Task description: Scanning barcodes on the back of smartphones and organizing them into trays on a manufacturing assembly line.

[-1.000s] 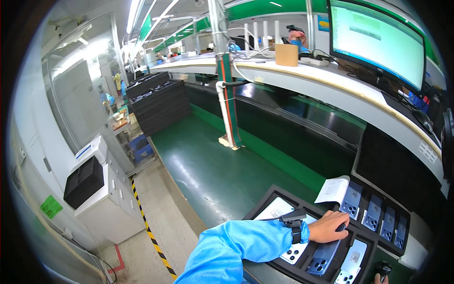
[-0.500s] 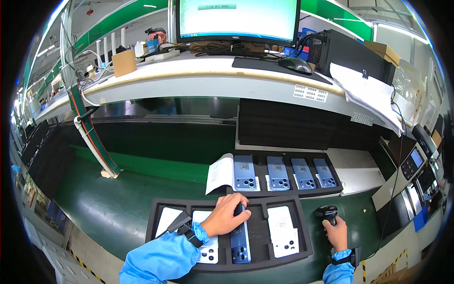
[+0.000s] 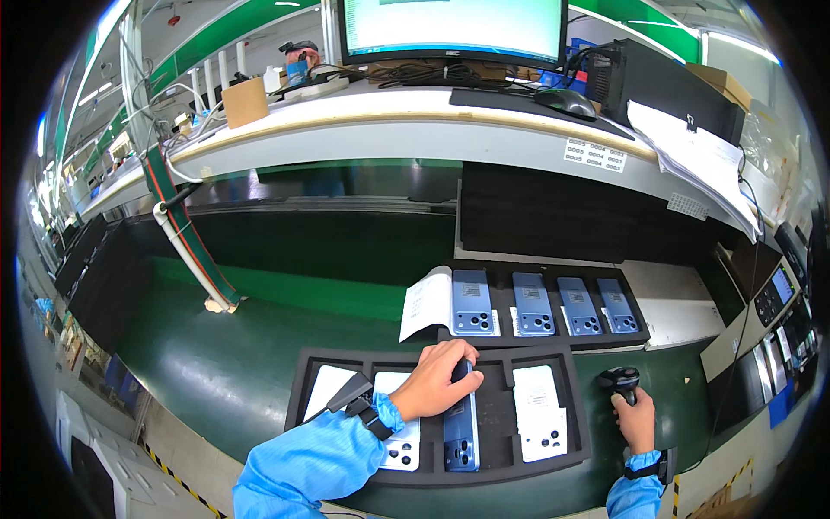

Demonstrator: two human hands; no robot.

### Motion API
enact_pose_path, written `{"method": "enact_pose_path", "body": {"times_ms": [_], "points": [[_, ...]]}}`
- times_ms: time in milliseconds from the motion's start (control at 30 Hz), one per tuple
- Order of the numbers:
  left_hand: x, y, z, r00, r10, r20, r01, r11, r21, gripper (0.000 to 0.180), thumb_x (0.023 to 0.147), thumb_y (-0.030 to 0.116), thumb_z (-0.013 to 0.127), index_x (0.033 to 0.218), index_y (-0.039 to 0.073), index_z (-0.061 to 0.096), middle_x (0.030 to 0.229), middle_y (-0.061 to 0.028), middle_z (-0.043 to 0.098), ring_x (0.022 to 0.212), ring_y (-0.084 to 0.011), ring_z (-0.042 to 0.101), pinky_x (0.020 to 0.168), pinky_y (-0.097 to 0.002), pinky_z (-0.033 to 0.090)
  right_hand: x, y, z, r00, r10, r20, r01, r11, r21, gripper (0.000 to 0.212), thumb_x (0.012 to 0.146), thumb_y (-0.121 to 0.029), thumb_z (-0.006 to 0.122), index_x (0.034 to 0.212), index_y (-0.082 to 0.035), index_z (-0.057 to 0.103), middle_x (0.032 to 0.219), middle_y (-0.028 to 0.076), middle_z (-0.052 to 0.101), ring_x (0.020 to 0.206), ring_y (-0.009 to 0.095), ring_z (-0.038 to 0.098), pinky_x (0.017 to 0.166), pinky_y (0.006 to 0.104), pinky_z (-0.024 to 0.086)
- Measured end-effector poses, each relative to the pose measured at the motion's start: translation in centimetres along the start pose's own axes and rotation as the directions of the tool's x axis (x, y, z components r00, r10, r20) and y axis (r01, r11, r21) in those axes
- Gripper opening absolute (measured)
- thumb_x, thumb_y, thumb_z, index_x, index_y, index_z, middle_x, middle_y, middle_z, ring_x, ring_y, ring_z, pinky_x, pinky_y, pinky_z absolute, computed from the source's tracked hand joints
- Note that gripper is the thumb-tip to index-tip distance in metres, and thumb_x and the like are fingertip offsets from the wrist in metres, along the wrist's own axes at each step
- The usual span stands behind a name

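Note:
My left hand (image 3: pixel 437 381) is closed round the upper end of a blue smartphone (image 3: pixel 461 432), thumb on one side and fingers on the other. The phone stands tilted in a slot of the near black foam tray (image 3: pixel 576 389), its camera end toward me. In the slot to its right lies a white phone-shaped piece (image 3: pixel 538 406) with camera circles. Two more white pieces lie to the left, partly hidden by my wrist and sleeve. To the right of the tray, my right hand (image 3: pixel 638 424) is wrapped round a black handheld barcode scanner (image 3: pixel 619 378).
Behind, a second foam tray (image 3: pixel 553 343) holds several blue phones, with a paper sheet (image 3: pixel 427 304) at its left end. A shelf (image 3: pixel 363 138) above carries a monitor (image 3: pixel 454 30), a mouse (image 3: pixel 565 103) and clipped papers (image 3: pixel 687 156). A device with a screen (image 3: pixel 761 298) stands at the right.
The whole scene has shifted right and slightly up in the picture. Both hands keep their grips, the left on the phone and the right on the scanner.

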State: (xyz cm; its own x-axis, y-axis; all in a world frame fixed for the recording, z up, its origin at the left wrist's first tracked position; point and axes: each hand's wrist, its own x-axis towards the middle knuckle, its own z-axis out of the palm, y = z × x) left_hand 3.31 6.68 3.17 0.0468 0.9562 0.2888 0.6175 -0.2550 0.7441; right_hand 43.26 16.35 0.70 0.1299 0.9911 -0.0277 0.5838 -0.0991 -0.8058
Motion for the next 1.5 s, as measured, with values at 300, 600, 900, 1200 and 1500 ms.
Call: {"method": "enact_pose_path", "body": {"times_ms": [300,600,900,1200,1500], "points": [[0.2,-0.1,0.0,0.999,0.038,0.008,-0.038,0.999,-0.004,0.027,0.094,0.028,0.065,0.107,0.009,0.052,0.122,-0.013,0.064,0.119,-0.031,0.055,0.11,-0.0434,0.033,-0.2,-0.3,-0.1,1.0,-0.004,-0.006,0.004,1.0,0.009,0.018,0.085,-0.015,0.073,0.09,0.001,0.066,0.065,0.004,0.063,0.054,0.012,0.058,0.051,0.0309,0.046],[0.0,0.0,0.2,1.0,-0.006,0.007,0.006,1.0,0.013,0.026,0.094,0.028,0.066,0.107,0.009,0.053,0.123,-0.0135,0.064,0.119,-0.0325,0.055,0.109,-0.0444,0.034,0.3,0.1,0.0,1.0,-0.014,0.018,0.013,1.0,0.023,0.024,0.085,-0.018,0.074,0.098,0.002,0.068,0.07,0.006,0.066,0.058,0.015,0.06,0.055,0.0323,0.049],[1.5,-1.7,1.5,0.96,0.244,-0.137,-0.254,0.966,-0.056,0.027,0.083,0.02,0.075,0.099,0.003,0.061,0.102,-0.0163,0.069,0.095,-0.0377,0.066,0.084,-0.0445,0.052,3.4,4.8,-6.6,0.721,-0.248,-0.647,0.423,0.897,0.127,0.07,0.093,-0.022,0.075,0.152,-0.006,0.04,0.118,0.011,0.06,0.09,0.019,0.059,0.079,0.0338,0.052],[0.8,-0.8,0.9,0.997,-0.034,-0.069,0.025,0.992,-0.121,0.02,0.085,0.016,0.061,0.098,0.004,0.052,0.111,-0.0172,0.066,0.103,-0.0311,0.057,0.098,-0.0415,0.04,12.8,4.6,-25.9,0.555,0.124,-0.822,0.457,0.781,0.426,0.036,0.102,-0.04,0.063,0.117,-0.007,0.069,0.088,-0.001,0.065,0.058,0.007,0.049,0.048,0.0225,0.033],[1.5,-1.7,1.5,0.986,0.131,-0.102,-0.146,0.978,-0.151,0.021,0.083,0.014,0.067,0.098,0.001,0.058,0.103,-0.0168,0.068,0.096,-0.0333,0.063,0.089,-0.0421,0.049,24.4,19.0,-38.6,0.611,0.21,-0.763,0.374,0.774,0.512,0.026,0.099,-0.038,0.067,0.085,-0.016,0.067,0.071,0.002,0.06,0.061,0.014,0.052,0.05,0.0361,0.036]]}}
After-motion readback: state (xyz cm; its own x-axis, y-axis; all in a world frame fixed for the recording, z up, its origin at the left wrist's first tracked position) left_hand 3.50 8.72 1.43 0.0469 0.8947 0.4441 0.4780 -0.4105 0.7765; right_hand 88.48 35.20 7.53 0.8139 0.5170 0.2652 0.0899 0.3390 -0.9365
